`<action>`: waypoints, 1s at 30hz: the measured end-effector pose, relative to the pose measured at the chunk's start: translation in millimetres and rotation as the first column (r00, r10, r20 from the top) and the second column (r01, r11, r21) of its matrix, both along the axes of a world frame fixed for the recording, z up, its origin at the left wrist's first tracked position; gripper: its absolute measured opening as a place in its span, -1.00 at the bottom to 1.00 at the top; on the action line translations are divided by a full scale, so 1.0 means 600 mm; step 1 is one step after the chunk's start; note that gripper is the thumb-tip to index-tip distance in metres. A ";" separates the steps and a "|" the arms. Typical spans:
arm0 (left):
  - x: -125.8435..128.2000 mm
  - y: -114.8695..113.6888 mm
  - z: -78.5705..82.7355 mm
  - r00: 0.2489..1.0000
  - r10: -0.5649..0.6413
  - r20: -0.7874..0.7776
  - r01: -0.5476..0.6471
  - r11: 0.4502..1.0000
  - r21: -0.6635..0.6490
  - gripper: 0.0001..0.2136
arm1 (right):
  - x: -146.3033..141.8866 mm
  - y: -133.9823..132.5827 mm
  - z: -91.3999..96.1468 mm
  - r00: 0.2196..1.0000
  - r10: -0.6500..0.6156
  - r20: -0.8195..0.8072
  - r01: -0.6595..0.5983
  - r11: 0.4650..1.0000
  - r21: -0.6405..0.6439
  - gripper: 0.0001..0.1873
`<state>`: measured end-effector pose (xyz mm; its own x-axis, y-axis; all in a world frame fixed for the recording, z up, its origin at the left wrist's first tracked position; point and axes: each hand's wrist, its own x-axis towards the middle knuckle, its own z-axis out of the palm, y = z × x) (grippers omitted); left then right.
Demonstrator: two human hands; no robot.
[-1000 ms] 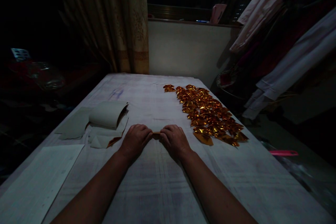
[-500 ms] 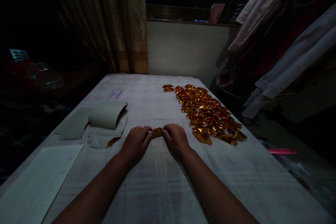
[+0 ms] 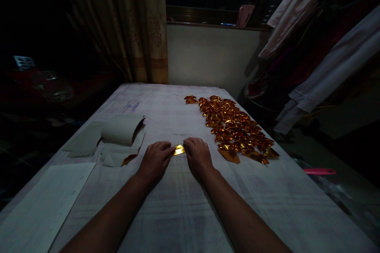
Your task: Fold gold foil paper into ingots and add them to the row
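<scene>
Between my two hands is a small piece of folded gold foil paper [image 3: 179,150], its shiny face catching the light. My left hand [image 3: 156,159] pinches its left end, fingers closed. On the right end, the fingers of my right hand [image 3: 198,153] are closed as well. Both hands rest low over the cloth-covered table [image 3: 178,205]. To the right lies a heap of gold foil folded pieces [image 3: 230,120], with a few at its near edge looking flatter. Left of my hands sits a stack of pale-backed paper sheets [image 3: 120,129], curled, with a gold underside showing at one corner.
A large white sheet [image 3: 44,205] lies at the table's near left. Behind the table are a curtain [image 3: 148,27] and a wall [image 3: 208,55] below a window ledge with a pink cup [image 3: 245,16]. Clothes [image 3: 332,59] hang at the right, above a pink handle [image 3: 319,171].
The foil paper has tilted and now shows a bright, creased face. My right fingers have shifted slightly upward on it; the heap and the paper stack are unchanged.
</scene>
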<state>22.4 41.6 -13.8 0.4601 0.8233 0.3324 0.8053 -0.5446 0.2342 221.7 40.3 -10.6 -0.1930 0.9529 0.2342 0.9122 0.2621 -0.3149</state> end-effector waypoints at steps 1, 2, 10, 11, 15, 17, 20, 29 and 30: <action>0.000 0.000 -0.002 1.000 -0.001 0.003 0.001 1.000 0.003 -0.73 | -0.002 -0.004 0.002 0.997 0.070 0.021 -0.070 0.998 0.000 -0.65; 0.000 0.001 -0.003 1.000 -0.001 0.004 0.001 1.000 0.004 -0.72 | -0.004 -0.008 0.003 0.989 0.142 0.044 -0.141 0.990 -0.014 -0.60; -0.006 0.000 -0.003 0.999 0.028 -0.021 -0.028 0.999 -0.023 -0.71 | -0.005 -0.027 0.010 0.980 0.161 0.121 -0.131 0.966 -0.221 -0.38; -0.009 0.000 -0.003 0.999 0.030 -0.026 -0.031 0.999 -0.028 -0.70 | 0.000 -0.027 0.010 0.981 0.144 0.129 -0.111 0.966 -0.235 -0.38; -0.019 -0.001 0.003 0.998 0.031 -0.060 -0.033 0.999 -0.042 -0.68 | 0.021 -0.030 0.010 0.981 0.112 0.157 -0.069 0.964 -0.258 -0.34; -0.017 -0.004 0.008 0.996 0.036 -0.084 -0.038 0.999 -0.028 -0.70 | 0.027 -0.032 0.009 0.980 0.106 0.168 -0.061 0.965 -0.253 -0.31; -0.001 -0.012 0.012 0.995 0.030 -0.099 -0.028 0.999 0.022 -0.71 | 0.030 -0.035 0.008 0.979 0.108 0.174 -0.064 0.969 -0.239 -0.30; 0.051 -0.035 -0.019 0.979 -0.116 -0.168 0.099 0.990 -0.103 -0.50 | 0.032 -0.034 -0.001 0.979 0.111 0.169 -0.072 0.972 -0.224 -0.34; 0.046 -0.036 -0.020 0.977 -0.118 -0.178 0.099 0.989 -0.111 -0.50 | 0.032 -0.034 -0.002 0.980 0.110 0.167 -0.071 0.972 -0.225 -0.34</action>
